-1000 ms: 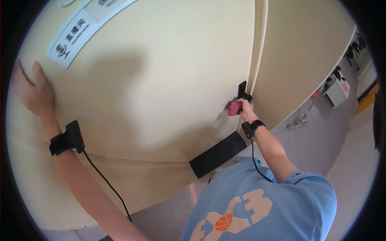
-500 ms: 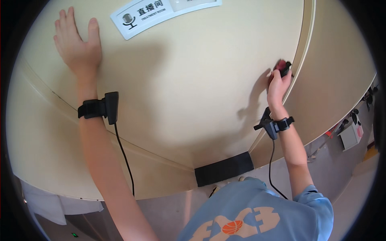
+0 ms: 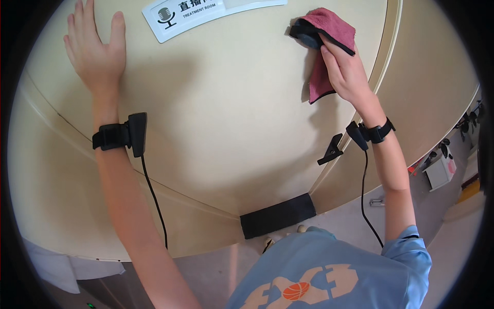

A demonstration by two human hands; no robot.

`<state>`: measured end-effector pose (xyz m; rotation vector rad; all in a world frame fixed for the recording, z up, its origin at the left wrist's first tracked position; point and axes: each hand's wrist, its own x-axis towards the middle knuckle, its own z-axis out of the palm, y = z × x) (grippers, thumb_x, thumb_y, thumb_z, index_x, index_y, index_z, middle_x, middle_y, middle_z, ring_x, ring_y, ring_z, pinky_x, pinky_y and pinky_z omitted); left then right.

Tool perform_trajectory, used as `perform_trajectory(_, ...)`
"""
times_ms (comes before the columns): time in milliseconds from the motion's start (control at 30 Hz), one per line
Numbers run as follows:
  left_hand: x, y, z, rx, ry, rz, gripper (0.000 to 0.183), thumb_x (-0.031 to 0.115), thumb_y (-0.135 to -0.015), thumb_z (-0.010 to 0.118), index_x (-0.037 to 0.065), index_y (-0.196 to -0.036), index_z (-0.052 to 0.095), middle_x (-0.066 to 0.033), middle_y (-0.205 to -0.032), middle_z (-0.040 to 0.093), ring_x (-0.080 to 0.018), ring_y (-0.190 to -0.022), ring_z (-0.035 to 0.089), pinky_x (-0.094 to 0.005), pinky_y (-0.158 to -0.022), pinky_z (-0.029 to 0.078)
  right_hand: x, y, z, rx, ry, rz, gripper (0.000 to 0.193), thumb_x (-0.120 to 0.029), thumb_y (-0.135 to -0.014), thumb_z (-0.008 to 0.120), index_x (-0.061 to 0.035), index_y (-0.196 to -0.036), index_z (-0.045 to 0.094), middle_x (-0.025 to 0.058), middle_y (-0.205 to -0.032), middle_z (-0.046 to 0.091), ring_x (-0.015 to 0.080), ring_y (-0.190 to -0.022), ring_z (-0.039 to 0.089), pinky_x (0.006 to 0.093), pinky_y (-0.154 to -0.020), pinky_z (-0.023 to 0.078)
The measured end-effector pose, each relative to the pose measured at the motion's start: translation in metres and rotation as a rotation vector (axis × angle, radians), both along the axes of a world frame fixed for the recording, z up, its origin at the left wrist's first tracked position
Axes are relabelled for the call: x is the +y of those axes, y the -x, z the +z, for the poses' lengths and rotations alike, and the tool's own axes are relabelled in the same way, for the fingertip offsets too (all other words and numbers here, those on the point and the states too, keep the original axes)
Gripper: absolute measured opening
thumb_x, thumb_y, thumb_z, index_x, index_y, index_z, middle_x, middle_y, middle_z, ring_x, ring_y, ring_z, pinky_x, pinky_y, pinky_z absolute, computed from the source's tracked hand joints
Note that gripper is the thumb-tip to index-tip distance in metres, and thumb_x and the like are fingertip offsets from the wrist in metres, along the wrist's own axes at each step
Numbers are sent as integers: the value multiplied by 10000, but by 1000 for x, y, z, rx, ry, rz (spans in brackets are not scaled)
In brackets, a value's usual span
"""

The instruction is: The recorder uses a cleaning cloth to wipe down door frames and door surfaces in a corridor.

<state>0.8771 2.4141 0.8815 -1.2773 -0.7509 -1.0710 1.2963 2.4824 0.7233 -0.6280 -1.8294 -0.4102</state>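
Observation:
My left hand (image 3: 98, 54) lies flat on the cream door panel (image 3: 236, 108), fingers stretched and thumb apart, holding nothing. At the upper right, my right hand (image 3: 347, 72) grips a pink cloth (image 3: 332, 28) with black edging against the panel. One part of the cloth folds over the fingers and another hangs below them. A dark rounded piece (image 3: 306, 37) sticks out from under the cloth; its kind cannot be made out. Below the right hand, a black handle (image 3: 332, 149) sits by the panel's right edge.
A white sign (image 3: 188, 18) with a microphone symbol is fixed at the top. Black wrist devices with cables sit on both forearms. A black strip (image 3: 278, 215) lies at the panel's foot. A white box (image 3: 439, 172) and dark leaves stand at the right.
My right hand has moved up and left from the panel's right edge with the cloth, which now shows spread out. The left hand stays flat, shifted slightly in view.

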Motion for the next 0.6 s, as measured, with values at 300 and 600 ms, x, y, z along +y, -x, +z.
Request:
perform_trajectory(300, 0, 8, 5, 45, -49, 8, 600, 460, -993, 609, 156, -1503, 522, -139, -1570, 485, -384, -1469, 403, -549, -1211, 253, 57, 44, -130, 405, -170, -214, 305, -40, -931, 524, 63, -1188, 653, 294, -1138, 630, 488, -1055, 588, 523, -971, 449)
perform_trajectory(600, 3, -1, -4, -93, 78, 174, 758, 310, -924, 671, 20, -1560, 378, -250, -1628, 336, -456, -1519, 273, -549, -1253, 185, 1, 111, -254, -47, 156, 135, 157, -85, -833, 648, -90, -985, 687, 141, -988, 672, 363, -921, 643, 471, -812, 513)
